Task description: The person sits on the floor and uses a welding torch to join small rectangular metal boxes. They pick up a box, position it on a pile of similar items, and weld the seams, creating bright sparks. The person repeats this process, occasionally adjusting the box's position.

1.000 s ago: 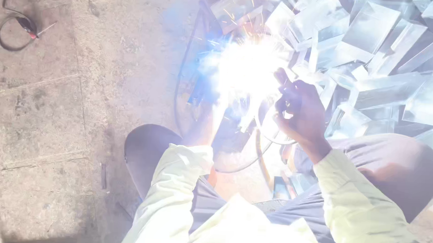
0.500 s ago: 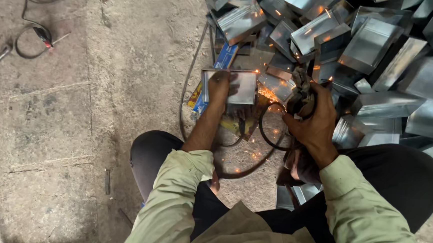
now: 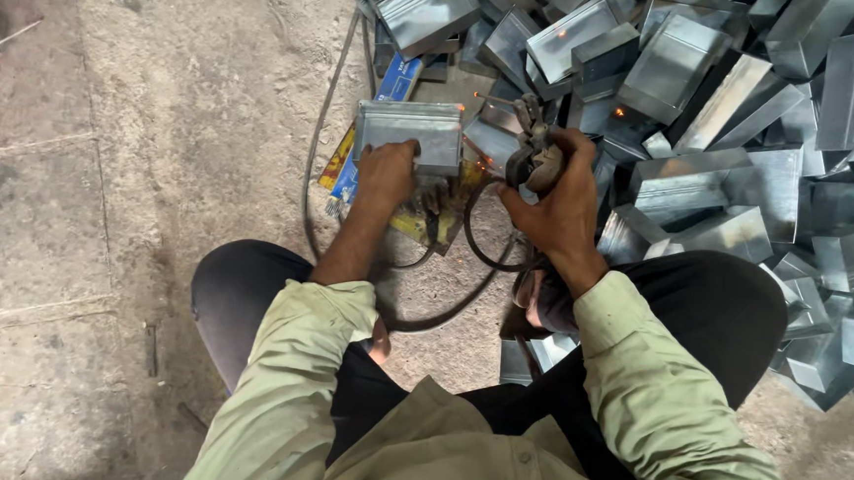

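Two hands at work, one squatting person, seen from above.

Item, left hand [image 3: 388, 168]: fingers closed on the near edge of a grey metal box [image 3: 409, 135], which it presses down where the box sits on the concrete floor [image 3: 103, 200], between the person's knees and the heap.

Item, right hand [image 3: 556, 194]: clamped around a welding holder [image 3: 531, 157], its thin rod [image 3: 500, 100] pointing left toward the far right corner of the box. The rod tip appears just off the metal; contact cannot be confirmed.

Item, black cable [image 3: 463, 302]: loops from the holder under the wrists and across the floor between the knees; a second run climbs the floor left of the box.

Item, heap of like metal boxes [image 3: 731, 120]: stacked loosely to the right and above, several tilted, the nearest touching the right forearm's side.

Item, blue and yellow packet [image 3: 364, 137]: flat on the floor, partly under the box.

Item, sparks [image 3: 617, 111]: a few orange specks on the heap and around the box.

Hazards, as judged:
- Both hands bare; hot metal or spatter could burn the left fingers, which lie near the seam.
- The packet looks like card or plastic; a falling spark could scorch it.
- The cable loop lies close to the work; heat could damage it, and a tug from a shifting knee could drag the rod off line.
- The tilted boxes could slide onto the right arm if knocked.
- Light pressure could let the box skate as the rod touches.
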